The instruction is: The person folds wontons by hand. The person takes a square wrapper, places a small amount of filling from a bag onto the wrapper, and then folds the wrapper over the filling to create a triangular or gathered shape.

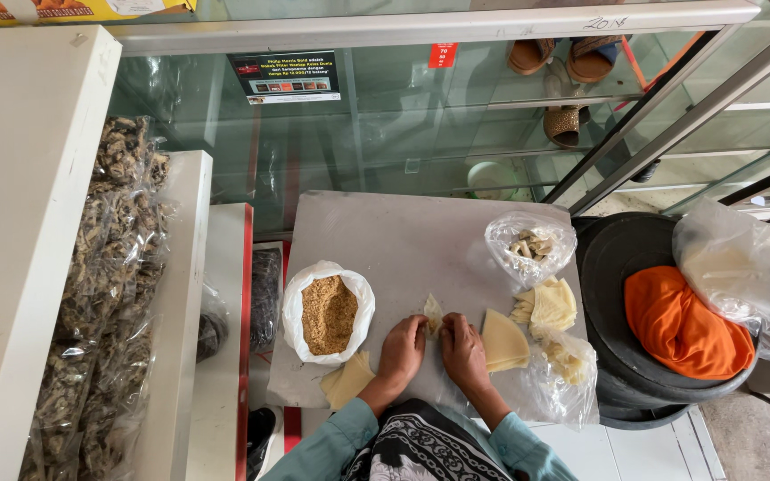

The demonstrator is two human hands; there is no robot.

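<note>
My left hand (pixel 402 348) and my right hand (pixel 462 348) meet over a small pale-yellow folded pastry sheet (pixel 433 313) on the grey board (pixel 403 232), and both pinch it. To the left stands an open white bag of brown crumbly filling (pixel 329 313). A stack of pale sheets (pixel 346 381) lies by my left wrist. Right of my right hand rests a triangular pale sheet (pixel 503 340), with more folded pieces (pixel 547 305) beyond it.
A clear bag with small pale pieces (pixel 530 244) sits at the board's far right. An orange cloth (pixel 681 323) lies on black round containers (pixel 621 267) with a clear plastic bag (pixel 741 267). Bags of dried goods (pixel 118 267) line the left shelf. A glass cabinet (pixel 403 116) stands ahead.
</note>
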